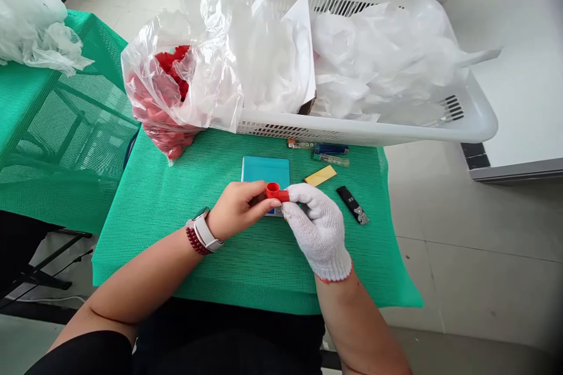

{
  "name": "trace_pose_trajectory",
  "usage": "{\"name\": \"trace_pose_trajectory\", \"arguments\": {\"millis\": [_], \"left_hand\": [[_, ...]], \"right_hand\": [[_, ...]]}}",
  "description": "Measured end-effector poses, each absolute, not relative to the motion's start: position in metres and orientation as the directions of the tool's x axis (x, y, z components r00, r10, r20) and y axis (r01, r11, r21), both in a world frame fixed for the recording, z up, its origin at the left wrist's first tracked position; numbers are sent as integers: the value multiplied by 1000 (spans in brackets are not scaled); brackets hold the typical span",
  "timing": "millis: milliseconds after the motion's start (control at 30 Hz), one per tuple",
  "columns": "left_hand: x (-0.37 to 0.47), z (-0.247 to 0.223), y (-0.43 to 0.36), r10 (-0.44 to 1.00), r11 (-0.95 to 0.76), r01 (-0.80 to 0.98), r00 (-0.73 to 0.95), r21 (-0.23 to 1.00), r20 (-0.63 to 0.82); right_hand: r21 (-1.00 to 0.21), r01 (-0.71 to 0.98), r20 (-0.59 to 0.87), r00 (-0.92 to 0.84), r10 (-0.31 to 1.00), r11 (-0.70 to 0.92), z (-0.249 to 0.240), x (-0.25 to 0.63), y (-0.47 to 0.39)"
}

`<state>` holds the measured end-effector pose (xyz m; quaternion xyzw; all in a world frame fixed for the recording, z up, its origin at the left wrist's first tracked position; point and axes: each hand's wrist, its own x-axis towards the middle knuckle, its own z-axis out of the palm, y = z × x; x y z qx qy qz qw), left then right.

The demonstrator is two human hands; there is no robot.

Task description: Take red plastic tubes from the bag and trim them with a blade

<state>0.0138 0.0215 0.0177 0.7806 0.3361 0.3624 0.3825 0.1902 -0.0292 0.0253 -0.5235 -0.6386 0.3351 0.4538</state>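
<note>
My bare left hand (244, 206) and my gloved right hand (319, 222) hold one small red plastic cap (273, 190) between them. It has a round open cup at the left and a short side tube (284, 195) at the right. My left thumb and fingers pinch the cup side, while the white-gloved fingers close on the tube end. Just beyond and below the cap lies a flat light-blue square device (265, 170), partly hidden by my hands. To the left, a clear plastic bag (180, 79) is filled with similar-looking red pieces.
Behind the green mesh-covered table (145, 228) stands a white plastic basket (373, 135) with crumpled clear bags (378, 58). Lighters (332, 149), a yellow bar (320, 176) and a black-handled object (353, 205) lie at right. Another green-covered table (26, 170) is at left.
</note>
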Motion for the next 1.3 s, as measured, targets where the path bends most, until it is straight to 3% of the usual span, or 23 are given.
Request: {"name": "trace_pose_trajectory", "arguments": {"millis": [233, 500, 867, 1067, 1300], "left_hand": [[12, 16, 21, 819, -446, 274, 509, 852, 265], [14, 17, 21, 796, -445, 250, 550, 860, 252], [11, 16, 22, 835, -401, 230, 491, 887, 250], [14, 19, 23, 818, -432, 181, 492, 884, 299], [12, 19, 22, 819, -416, 219, 511, 883, 259]], "right_hand": [[-861, 438, 244, -92, 965, 259, 28, 188, -28], [-857, 441, 287, -22, 958, 267, 25, 189, -28], [-843, 472, 202, -168, 965, 259, 31, 186, -26], [-831, 481, 262, -107, 959, 280, 27, 187, -27], [-867, 439, 245, -33, 969, 235, 21, 189, -30]]}}
